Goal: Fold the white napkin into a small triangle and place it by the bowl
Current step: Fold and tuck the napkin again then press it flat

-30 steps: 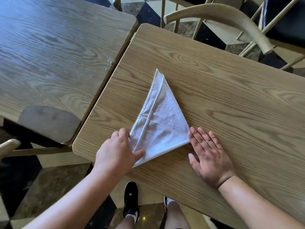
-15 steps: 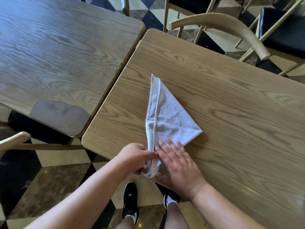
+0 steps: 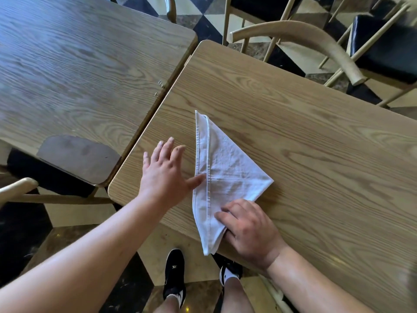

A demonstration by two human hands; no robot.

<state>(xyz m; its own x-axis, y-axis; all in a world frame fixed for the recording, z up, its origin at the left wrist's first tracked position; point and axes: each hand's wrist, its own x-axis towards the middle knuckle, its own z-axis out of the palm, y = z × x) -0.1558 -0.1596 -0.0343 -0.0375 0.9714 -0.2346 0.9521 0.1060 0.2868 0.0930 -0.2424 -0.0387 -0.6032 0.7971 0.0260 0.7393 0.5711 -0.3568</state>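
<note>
The white napkin (image 3: 223,175) lies folded into a triangle on the wooden table (image 3: 316,154), its hemmed long edge on the left and its near tip hanging a little over the table's front edge. My left hand (image 3: 165,175) rests flat beside the hemmed edge, fingers spread, thumb tip touching the hem. My right hand (image 3: 246,229) grips the napkin's near corner, fingers on top and thumb tucked under the cloth. No bowl is in view.
A second wooden table (image 3: 79,71) butts against the left side, a narrow gap between them. Wooden chairs with dark seats (image 3: 383,46) stand behind the table. Below is a checkered floor and my feet in black shoes (image 3: 173,274).
My left hand let go of the near corner and moved up to lie flat beside the hem. My right hand took hold of that near corner. The napkin turned slightly.
</note>
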